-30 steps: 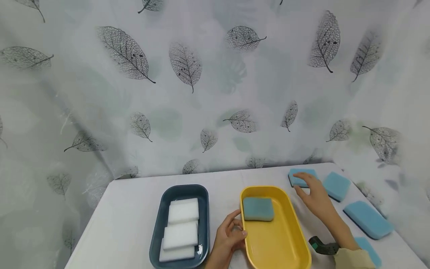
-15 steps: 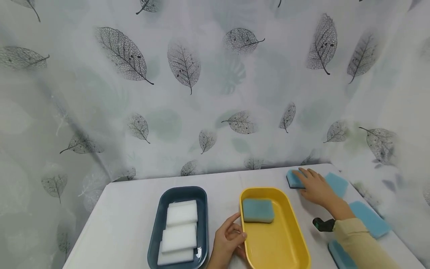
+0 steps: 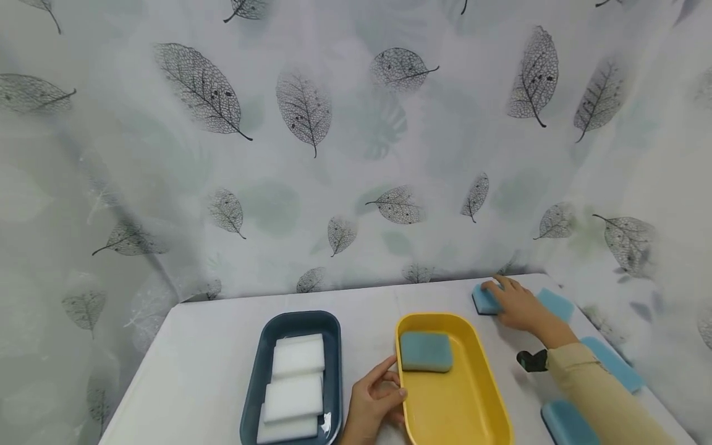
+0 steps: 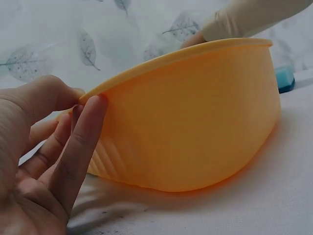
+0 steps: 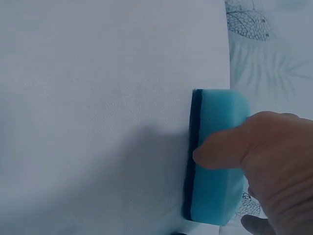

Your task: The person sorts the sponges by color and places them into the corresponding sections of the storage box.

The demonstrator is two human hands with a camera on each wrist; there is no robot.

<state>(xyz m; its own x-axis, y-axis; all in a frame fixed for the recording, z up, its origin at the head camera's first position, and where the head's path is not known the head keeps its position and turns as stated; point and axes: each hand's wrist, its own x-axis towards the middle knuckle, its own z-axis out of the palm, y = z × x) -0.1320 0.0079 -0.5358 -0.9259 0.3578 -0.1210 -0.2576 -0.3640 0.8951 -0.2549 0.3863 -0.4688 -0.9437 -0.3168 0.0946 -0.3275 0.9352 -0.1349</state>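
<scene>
My left hand [image 3: 374, 398] pinches the left rim of a yellow tray [image 3: 453, 408]; the left wrist view shows thumb and forefinger on either side of the rim. One blue sponge [image 3: 426, 351] lies in the tray's far left part. At the table's far right, my right hand [image 3: 520, 304] grips another blue sponge [image 3: 486, 300]. In the right wrist view the thumb presses the near side of this sponge [image 5: 215, 196], which has a dark scouring layer underneath. The fingers on its other side are mostly hidden.
A dark blue tray [image 3: 337, 371] with several white sponges [image 3: 295, 395] stands left of my left hand. More blue sponges lie along the right side, one [image 3: 567, 422] partly under my sleeve. A leaf-patterned curtain [image 3: 356, 154] hangs behind the table [image 3: 194, 358].
My right hand has come down from above onto the far blue sponge and now grips it. My left hand stays on the yellow tray's rim.
</scene>
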